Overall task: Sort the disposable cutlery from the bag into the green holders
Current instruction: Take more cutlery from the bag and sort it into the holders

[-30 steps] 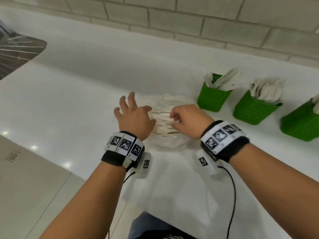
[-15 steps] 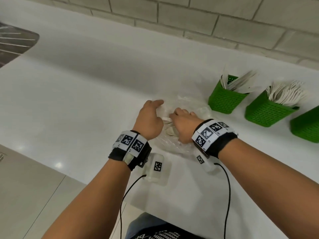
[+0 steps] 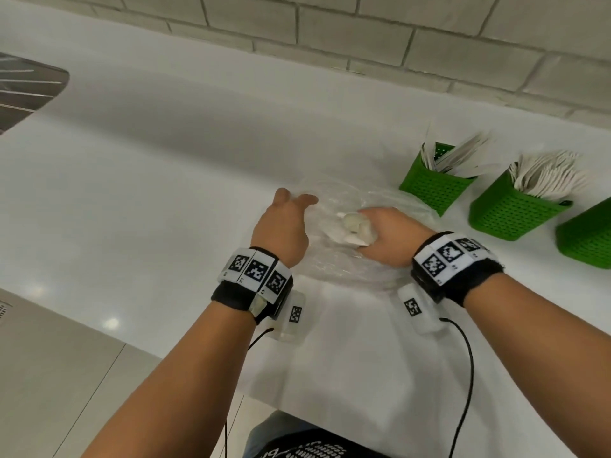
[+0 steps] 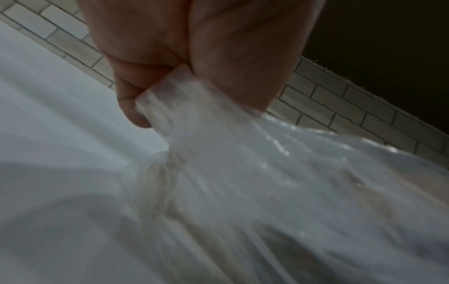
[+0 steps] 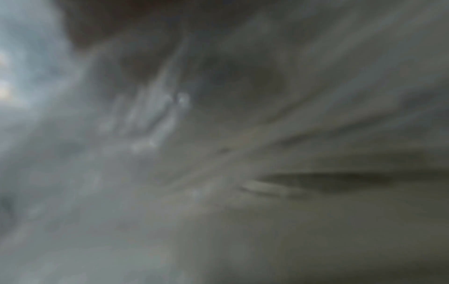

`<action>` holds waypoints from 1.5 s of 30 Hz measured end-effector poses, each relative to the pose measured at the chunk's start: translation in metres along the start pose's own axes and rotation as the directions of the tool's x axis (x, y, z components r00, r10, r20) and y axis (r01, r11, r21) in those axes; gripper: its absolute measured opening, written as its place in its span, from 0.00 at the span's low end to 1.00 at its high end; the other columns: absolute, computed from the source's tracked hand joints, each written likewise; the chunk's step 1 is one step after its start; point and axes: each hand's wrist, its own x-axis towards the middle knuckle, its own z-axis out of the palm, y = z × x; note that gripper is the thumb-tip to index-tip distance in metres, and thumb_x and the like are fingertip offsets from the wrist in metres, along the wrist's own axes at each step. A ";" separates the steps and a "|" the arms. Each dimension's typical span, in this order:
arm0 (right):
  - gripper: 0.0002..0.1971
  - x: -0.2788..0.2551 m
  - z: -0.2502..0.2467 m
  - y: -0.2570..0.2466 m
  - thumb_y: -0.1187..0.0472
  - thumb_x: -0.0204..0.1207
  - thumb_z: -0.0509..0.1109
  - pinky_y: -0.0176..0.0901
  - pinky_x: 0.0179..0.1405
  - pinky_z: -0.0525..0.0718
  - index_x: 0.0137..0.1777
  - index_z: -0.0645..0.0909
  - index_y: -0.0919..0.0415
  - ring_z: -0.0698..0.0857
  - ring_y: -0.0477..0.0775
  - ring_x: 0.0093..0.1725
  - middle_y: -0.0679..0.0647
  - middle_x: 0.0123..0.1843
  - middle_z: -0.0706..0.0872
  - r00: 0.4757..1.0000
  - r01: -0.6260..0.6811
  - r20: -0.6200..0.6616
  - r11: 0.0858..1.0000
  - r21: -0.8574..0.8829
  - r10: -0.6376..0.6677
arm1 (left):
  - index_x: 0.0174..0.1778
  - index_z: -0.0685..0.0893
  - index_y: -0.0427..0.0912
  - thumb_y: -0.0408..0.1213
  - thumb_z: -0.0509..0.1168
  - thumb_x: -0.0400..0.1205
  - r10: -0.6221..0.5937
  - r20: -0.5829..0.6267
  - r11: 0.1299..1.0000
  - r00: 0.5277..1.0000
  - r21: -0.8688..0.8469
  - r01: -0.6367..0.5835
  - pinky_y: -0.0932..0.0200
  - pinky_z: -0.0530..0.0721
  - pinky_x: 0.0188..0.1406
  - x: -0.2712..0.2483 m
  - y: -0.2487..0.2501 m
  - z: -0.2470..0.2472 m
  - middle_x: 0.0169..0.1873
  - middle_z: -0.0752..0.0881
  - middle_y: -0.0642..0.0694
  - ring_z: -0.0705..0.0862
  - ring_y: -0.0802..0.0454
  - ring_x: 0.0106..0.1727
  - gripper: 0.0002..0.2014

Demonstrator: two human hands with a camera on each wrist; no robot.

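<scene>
The white desk (image 3: 165, 180) runs wide and glossy, catching a couple of small ceiling-light glints near its front edge, and behind it rises a wall of pale grey brick-shaped tiles (image 3: 330, 24) with darker grout lines. Off at the far left sits a ribbed metal drainboard (image 3: 23, 90) — only its corner shows — while below the desk's edge lies a beige tiled floor (image 3: 49, 375) with thin seams.

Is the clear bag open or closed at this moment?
Open. The left hand pinches the clear bag edge, holding its mouth apart, while the right hand reaches inside, gripping white cutlery.
</scene>
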 end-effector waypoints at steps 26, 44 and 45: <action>0.06 -0.015 0.034 -0.007 0.62 0.70 0.77 0.42 0.36 0.85 0.44 0.82 0.59 0.86 0.41 0.38 0.46 0.35 0.88 0.885 0.182 -0.403 0.626 0.758 0.231 | 0.86 0.49 0.54 0.73 0.71 0.59 0.112 -0.036 0.808 0.993 -0.579 -0.112 0.52 0.58 0.84 -0.021 0.055 -0.007 0.85 0.56 0.57 0.54 0.62 0.84 0.63; 0.08 -0.126 -0.068 0.045 0.64 0.73 0.66 0.24 0.40 0.75 0.47 0.83 0.67 0.80 0.33 0.40 0.52 0.40 0.83 0.711 0.221 -0.682 0.866 0.448 0.171 | 0.62 0.73 0.42 0.52 0.69 0.78 0.606 -0.073 0.608 0.792 -0.600 -0.520 0.46 0.83 0.57 -0.025 0.217 0.029 0.53 0.85 0.50 0.85 0.53 0.56 0.24; 0.06 -0.136 -0.068 0.059 0.64 0.73 0.66 0.27 0.37 0.76 0.46 0.83 0.63 0.81 0.37 0.39 0.50 0.40 0.83 0.706 0.143 -0.687 0.915 0.378 0.174 | 0.61 0.73 0.42 0.52 0.69 0.78 0.624 -0.050 0.589 0.780 -0.625 -0.512 0.46 0.84 0.56 -0.024 0.227 0.039 0.51 0.85 0.51 0.85 0.53 0.55 0.23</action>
